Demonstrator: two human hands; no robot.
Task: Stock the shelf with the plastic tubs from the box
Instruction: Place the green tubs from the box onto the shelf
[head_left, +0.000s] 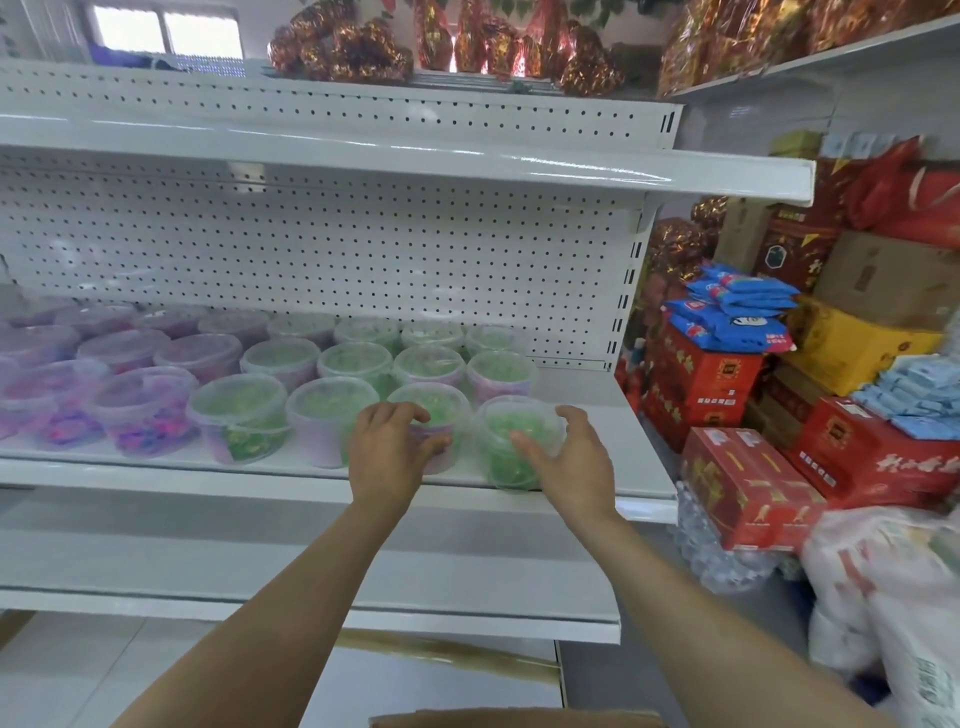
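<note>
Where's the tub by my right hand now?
Head view: the green tub stands at the right end of the shelf's front row, beside the next tub under the left hand.

White shelf (613, 447) with rows of clear lidded tubs (280, 358), purple-filled at left, green-filled at right. The front-row end tub (498, 462) is cupped by the right hand (571, 467); the neighbouring tub (441, 400) is gripped by the left hand (387, 452). Red cartons (696, 384) are stacked alongside.
</note>
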